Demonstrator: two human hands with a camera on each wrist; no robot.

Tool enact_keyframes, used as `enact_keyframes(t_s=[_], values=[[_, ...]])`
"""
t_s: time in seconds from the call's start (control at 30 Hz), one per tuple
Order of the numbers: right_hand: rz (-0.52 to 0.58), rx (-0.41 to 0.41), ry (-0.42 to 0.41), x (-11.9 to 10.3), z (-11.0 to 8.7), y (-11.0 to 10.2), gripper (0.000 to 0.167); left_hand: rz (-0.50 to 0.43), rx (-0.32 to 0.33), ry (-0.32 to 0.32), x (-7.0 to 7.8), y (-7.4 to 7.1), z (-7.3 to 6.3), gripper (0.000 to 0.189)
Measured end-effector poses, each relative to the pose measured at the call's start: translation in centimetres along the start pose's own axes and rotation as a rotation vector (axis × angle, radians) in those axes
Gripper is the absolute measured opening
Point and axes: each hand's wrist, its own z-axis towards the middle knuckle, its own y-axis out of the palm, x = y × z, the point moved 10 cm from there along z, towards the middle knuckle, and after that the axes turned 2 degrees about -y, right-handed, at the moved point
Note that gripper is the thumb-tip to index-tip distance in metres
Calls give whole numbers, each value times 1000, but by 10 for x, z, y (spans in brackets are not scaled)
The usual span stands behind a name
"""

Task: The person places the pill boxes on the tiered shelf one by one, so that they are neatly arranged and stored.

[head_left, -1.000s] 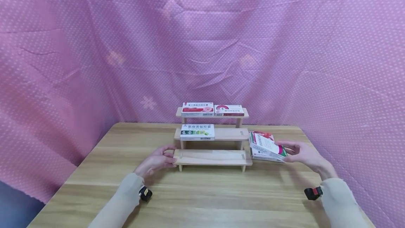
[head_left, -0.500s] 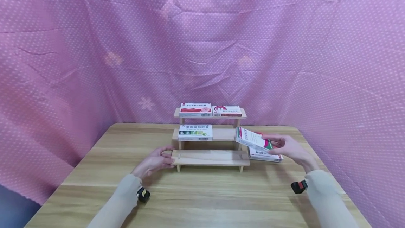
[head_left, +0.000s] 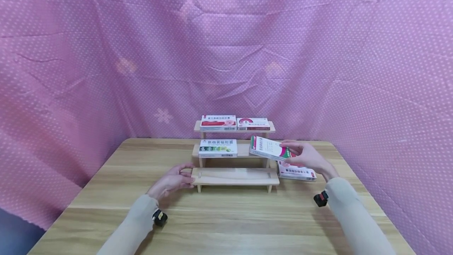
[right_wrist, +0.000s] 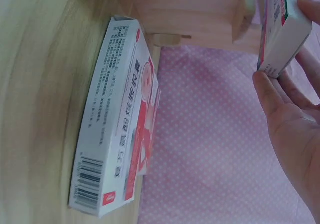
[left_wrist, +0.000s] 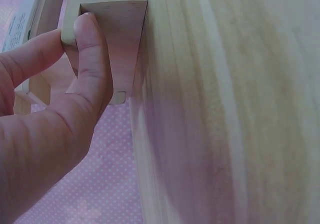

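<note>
A three-tier wooden display stand (head_left: pixel 235 176) stands on the table. My left hand (head_left: pixel 171 180) pinches the left end of its lowest shelf; in the left wrist view, thumb and finger (left_wrist: pixel 92 44) close on that board's end. Between thumb and fingers, my right hand (head_left: pixel 308 158) grips a white medicine box (head_left: pixel 269 147) with green and magenta print. That box is tilted and overlaps the right end of the middle shelf in the head view. A green-and-white medicine box (head_left: pixel 218 148) lies on the same shelf, to the left.
Two red-and-white medicine boxes (head_left: pixel 218 122) (head_left: pixel 253 124) lie side by side on the top shelf. Right of the stand, another red-and-white box (right_wrist: pixel 117 119) lies on the table (head_left: pixel 226 219), with more red packaging behind it. A pink dotted cloth (head_left: pixel 226 50) hangs behind.
My right hand has lifted the green-and-magenta medicine box off the boxes at the right and carried it left to the middle shelf. My left hand keeps its pinch on the stand.
</note>
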Motion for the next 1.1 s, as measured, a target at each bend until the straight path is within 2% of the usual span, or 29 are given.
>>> enact_keyframes(t_s=[0.17,0.3,0.53,0.83,1.1], values=[[-109,-9,-30,-8,10,6,62,5,10,-4,-1,-1,0,71],[-118,-37,-58,-12,20,12,62,14,4,-5,0,0,0,71],[-50,-68,-35,-13,34,20,63,9,-5,1,2,1,-1,69],[-136,-93,-16,-17,41,22,56,8,-5,-4,1,0,0,70],[-149,-105,18,-14,44,23,58,17,-2,-5,2,-1,0,70]])
